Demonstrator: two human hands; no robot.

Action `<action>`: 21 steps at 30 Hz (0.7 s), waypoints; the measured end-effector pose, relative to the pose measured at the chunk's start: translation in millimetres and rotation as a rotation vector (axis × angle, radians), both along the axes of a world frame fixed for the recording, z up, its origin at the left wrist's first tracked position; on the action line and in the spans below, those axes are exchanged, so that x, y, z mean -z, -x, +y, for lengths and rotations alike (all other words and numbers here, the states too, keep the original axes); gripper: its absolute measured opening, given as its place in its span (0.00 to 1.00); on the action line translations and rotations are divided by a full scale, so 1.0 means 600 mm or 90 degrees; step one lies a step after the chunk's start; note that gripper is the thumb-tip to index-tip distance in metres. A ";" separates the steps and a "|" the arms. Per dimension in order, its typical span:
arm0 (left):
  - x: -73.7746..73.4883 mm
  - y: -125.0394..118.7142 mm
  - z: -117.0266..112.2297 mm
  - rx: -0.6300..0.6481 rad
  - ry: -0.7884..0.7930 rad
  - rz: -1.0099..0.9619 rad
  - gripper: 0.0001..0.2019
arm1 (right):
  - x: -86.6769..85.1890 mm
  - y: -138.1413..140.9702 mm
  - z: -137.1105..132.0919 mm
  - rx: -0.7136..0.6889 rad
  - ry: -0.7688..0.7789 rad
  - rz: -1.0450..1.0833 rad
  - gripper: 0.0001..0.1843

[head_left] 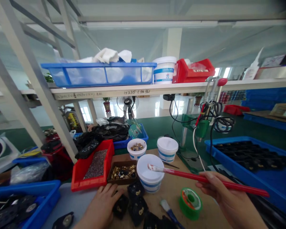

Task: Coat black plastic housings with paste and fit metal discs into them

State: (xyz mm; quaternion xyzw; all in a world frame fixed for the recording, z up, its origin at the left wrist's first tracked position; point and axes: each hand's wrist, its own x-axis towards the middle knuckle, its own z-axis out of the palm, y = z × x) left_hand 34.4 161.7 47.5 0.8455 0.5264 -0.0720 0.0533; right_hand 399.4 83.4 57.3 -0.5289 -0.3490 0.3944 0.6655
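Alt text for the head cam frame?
The right hand holds a red brush with its tip over a white tub, while the left hand touches black parts on the bench. Around them are a red bin, a tray of brass bits and a green spool.

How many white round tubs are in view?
4. Shelf tub up top; on the bench, tub of metal bits, right tub beside it, front tub under the red brush. Clutter may hide others.

Workbench (173, 192) with tubs (149, 179), trays (82, 173), solder spool (190, 203)
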 end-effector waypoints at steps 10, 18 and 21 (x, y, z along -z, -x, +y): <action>0.011 -0.006 -0.011 -0.156 0.007 -0.018 0.40 | 0.015 0.077 0.206 -0.234 0.063 -0.207 0.18; 0.005 -0.018 -0.024 -0.171 -0.080 -0.093 0.29 | 0.039 0.023 0.198 -0.148 0.145 -0.024 0.14; -0.015 0.000 -0.036 -0.166 -0.095 -0.135 0.32 | 0.033 0.007 0.178 -0.111 0.121 0.005 0.14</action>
